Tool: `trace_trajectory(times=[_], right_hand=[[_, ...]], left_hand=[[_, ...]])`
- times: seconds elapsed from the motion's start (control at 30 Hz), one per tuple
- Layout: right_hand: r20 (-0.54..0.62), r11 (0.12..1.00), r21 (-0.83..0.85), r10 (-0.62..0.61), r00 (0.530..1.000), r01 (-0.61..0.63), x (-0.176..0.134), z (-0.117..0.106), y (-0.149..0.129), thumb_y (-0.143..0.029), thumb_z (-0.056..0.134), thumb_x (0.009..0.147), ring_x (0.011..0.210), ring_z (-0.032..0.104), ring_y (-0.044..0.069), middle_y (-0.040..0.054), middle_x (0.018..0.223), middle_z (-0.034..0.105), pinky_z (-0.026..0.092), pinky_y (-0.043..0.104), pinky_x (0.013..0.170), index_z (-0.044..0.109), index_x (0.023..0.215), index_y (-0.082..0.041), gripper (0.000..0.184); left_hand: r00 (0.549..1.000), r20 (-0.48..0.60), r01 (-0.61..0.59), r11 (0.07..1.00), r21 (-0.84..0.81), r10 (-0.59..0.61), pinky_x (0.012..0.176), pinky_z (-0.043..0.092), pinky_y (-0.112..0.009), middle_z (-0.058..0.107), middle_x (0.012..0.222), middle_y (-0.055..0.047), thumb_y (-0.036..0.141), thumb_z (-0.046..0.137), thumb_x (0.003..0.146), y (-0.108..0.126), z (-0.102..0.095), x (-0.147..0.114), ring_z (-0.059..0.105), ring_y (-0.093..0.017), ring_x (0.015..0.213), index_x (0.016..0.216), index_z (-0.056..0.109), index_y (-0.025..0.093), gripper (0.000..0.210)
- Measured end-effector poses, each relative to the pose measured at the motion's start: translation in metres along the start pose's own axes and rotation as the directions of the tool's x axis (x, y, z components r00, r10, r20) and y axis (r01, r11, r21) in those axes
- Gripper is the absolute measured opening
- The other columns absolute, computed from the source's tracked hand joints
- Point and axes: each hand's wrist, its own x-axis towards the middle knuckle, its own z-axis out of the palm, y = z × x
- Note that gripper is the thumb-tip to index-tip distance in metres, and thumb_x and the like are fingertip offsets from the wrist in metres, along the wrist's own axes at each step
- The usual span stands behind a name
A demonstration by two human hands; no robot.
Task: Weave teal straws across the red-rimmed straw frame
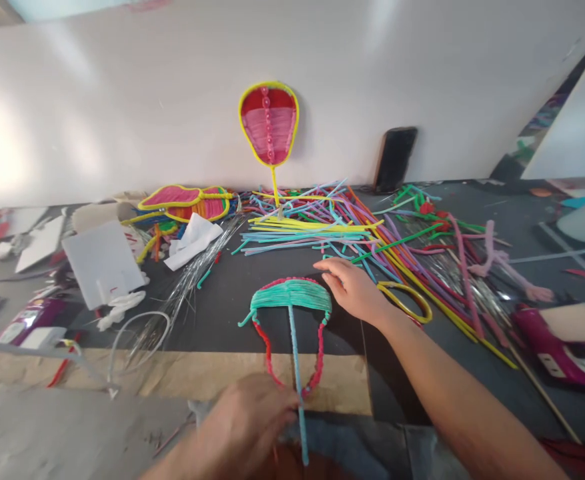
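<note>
A pipe-cleaner frame (319, 347), shaped like a fan with a red and pink twisted outline, stands over the table's near edge. Its top is wrapped with turquoise pipe cleaner (292, 295), one loose end sticking out on the left. Down the middle runs a light blue pipe-cleaner stem (295, 353). My left hand (252, 417) is closed around the bottom of the frame and stem, its fingers partly blurred. My right hand (352, 290) is just right of the turquoise wrap, fingers stretched out, with nothing visible in it. Loose pipe cleaners (312, 235) lie beyond it.
A finished pink and yellow pipe-cleaner fan (269, 127) stands against the white wall, with a phone (395, 160) leaning nearby. Yellow-handled scissors (412, 303) lie beside my right wrist. Purple glue guns (562, 340), silvery strands (182, 273) and paper pieces (105, 263) surround the work.
</note>
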Motion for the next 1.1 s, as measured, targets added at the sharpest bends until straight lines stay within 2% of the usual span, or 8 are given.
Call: trace_trajectory(times=[0.1,0.13,0.2,0.3,0.43,0.7,0.97,1.1], right_hand=[[-0.059,1.0,-0.002,0.014,0.998,-0.015,0.001,-0.002,0.001,-0.019,0.037,0.091,0.097,0.06,0.021,0.0075,0.099,0.065,0.049,0.037,0.086,0.06,0.104,-0.022,0.027],[-0.064,1.0,0.007,0.022,0.998,-0.022,0.001,-0.002,0.001,-0.02,0.036,0.091,0.096,0.061,0.021,0.0074,0.099,0.065,0.05,0.037,0.084,0.06,0.103,-0.022,0.027],[-0.065,1.0,0.009,0.025,0.998,-0.024,0.0,-0.001,0.001,-0.019,0.036,0.091,0.095,0.061,0.021,0.0077,0.1,0.064,0.05,0.036,0.083,0.06,0.103,-0.022,0.027],[-0.049,0.999,-0.038,-0.006,0.999,0.004,-0.001,0.002,0.001,-0.017,0.036,0.091,0.098,0.06,0.021,0.008,0.1,0.064,0.049,0.037,0.086,0.06,0.103,-0.021,0.028],[0.004,0.989,-0.142,-0.047,0.999,0.047,-0.002,0.006,-0.001,-0.018,0.038,0.091,0.104,0.055,0.022,0.0079,0.105,0.063,0.047,0.04,0.092,0.06,0.108,-0.022,0.028],[0.207,0.896,-0.409,-0.095,0.974,0.175,-0.006,0.02,0.0,-0.01,0.04,0.088,0.123,0.037,0.027,0.0119,0.127,0.053,0.036,0.043,0.105,0.053,0.125,-0.014,0.039],[0.254,0.845,-0.512,-0.02,0.967,0.152,-0.01,0.029,0.002,-0.008,0.04,0.085,0.128,0.034,0.028,0.0084,0.136,0.047,0.037,0.047,0.103,0.047,0.133,-0.02,0.049],[0.268,0.86,-0.464,-0.092,0.959,0.212,-0.01,0.026,0.01,-0.006,0.037,0.085,0.126,0.037,0.026,0.008,0.131,0.052,0.039,0.046,0.102,0.049,0.13,-0.019,0.049]], left_hand=[[0.99,-0.011,-0.131,0.953,0.273,0.139,0.09,0.043,-0.037,0.067,0.1,-0.008,0.021,0.043,0.089,-0.005,-0.016,0.028,0.059,-0.023,0.096,0.106,0.064,0.026,0.028],[0.984,-0.044,-0.146,0.929,0.34,0.171,0.099,0.036,-0.041,0.062,0.116,-0.01,0.024,0.046,0.088,-0.009,-0.019,0.038,0.052,-0.026,0.112,0.114,0.061,0.024,0.03],[0.974,-0.006,-0.202,0.885,0.419,0.225,0.11,0.014,-0.051,0.044,0.14,-0.011,0.033,0.053,0.086,-0.019,-0.022,0.06,0.028,-0.031,0.135,0.13,0.049,0.024,0.044],[0.969,0.101,-0.246,0.856,0.455,0.225,0.111,-0.002,-0.052,0.031,0.148,-0.012,0.052,0.052,0.083,-0.034,-0.018,0.085,0.012,-0.031,0.14,0.14,0.035,0.022,0.066],[0.971,0.126,-0.236,0.868,0.437,0.201,0.109,-0.01,-0.052,0.026,0.149,-0.011,0.062,0.048,0.08,-0.045,-0.011,0.098,0.01,-0.032,0.14,0.144,0.027,0.022,0.078],[0.965,0.118,-0.261,0.862,0.436,0.232,0.108,-0.01,-0.054,0.033,0.146,-0.014,0.065,0.047,0.078,-0.05,-0.008,0.098,0.014,-0.034,0.139,0.143,0.028,0.02,0.082],[0.951,0.175,-0.305,0.682,0.665,0.255,0.111,-0.003,-0.054,0.031,0.148,-0.01,0.072,0.028,0.08,-0.055,-0.004,0.098,0.013,-0.032,0.14,0.143,0.028,0.015,0.085],[0.959,0.107,-0.26,0.664,0.702,0.263,0.113,0.007,-0.048,0.037,0.146,-0.003,0.05,0.032,0.092,-0.045,-0.028,0.097,0.025,-0.024,0.137,0.138,0.039,0.023,0.054]])
